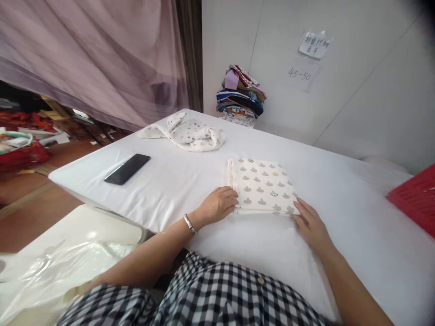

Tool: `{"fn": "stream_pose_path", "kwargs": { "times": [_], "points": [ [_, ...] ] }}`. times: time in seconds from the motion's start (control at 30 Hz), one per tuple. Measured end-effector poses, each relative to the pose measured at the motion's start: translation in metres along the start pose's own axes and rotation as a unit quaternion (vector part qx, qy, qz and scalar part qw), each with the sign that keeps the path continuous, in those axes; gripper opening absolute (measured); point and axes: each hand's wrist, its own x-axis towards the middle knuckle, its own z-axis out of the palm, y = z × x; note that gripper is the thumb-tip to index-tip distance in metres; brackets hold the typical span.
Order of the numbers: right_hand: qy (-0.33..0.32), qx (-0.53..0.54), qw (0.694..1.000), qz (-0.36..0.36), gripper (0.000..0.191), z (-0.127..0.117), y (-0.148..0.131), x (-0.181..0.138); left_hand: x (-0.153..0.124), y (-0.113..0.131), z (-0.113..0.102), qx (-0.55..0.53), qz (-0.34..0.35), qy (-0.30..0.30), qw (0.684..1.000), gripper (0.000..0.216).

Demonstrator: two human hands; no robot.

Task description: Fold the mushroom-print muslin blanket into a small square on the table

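A folded white cloth (263, 185) with grey duck-like shapes and a few yellow and green ones lies flat on the white-covered table (183, 181). At its near left corner, my left hand (219, 204) grips the edge with curled fingers. My right hand (313, 226) pinches the near right corner, thumb below and fingers above. The layered folds show along the cloth's left side. Farther back lies a crumpled white cloth (204, 138) with a small dark print, apart from both hands.
A black phone (128, 169) lies on the table's left. Behind the table, a stack of folded fabrics (240, 97) rests against the wall. A red plastic basket (416, 199) stands at the right edge. Clear plastic covers a white surface (98, 231) at lower left. A pink curtain (112, 54) hangs beyond.
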Motion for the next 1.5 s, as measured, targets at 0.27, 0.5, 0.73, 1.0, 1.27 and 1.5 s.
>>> {"fn": "stream_pose_path", "kwargs": {
  "times": [0.27,0.5,0.73,1.0,1.27,1.5],
  "points": [
    [0.009,-0.039,0.999,-0.031,0.050,0.003,0.002,-0.002,-0.011,0.006,0.002,0.062,0.037,0.008,0.997,0.031],
    [0.013,-0.045,0.997,-0.053,0.043,0.002,0.002,-0.002,0.011,0.005,-0.009,0.110,0.084,0.049,0.989,0.018],
    [0.013,-0.045,0.997,-0.059,0.041,0.003,0.006,0.000,0.000,0.000,0.005,0.128,0.101,0.015,0.987,0.019],
    [0.056,-0.060,0.991,-0.101,0.043,0.003,0.002,0.002,0.017,0.002,-0.008,0.077,0.068,0.086,0.991,0.020],
    [0.049,-0.059,0.987,-0.138,0.043,0.004,0.004,0.004,0.013,0.001,0.002,0.127,0.119,0.049,0.984,0.023],
    [0.052,-0.055,0.990,-0.117,0.044,0.005,0.000,0.003,0.000,0.011,0.005,0.117,0.076,0.002,0.990,0.032]
  ]
}}
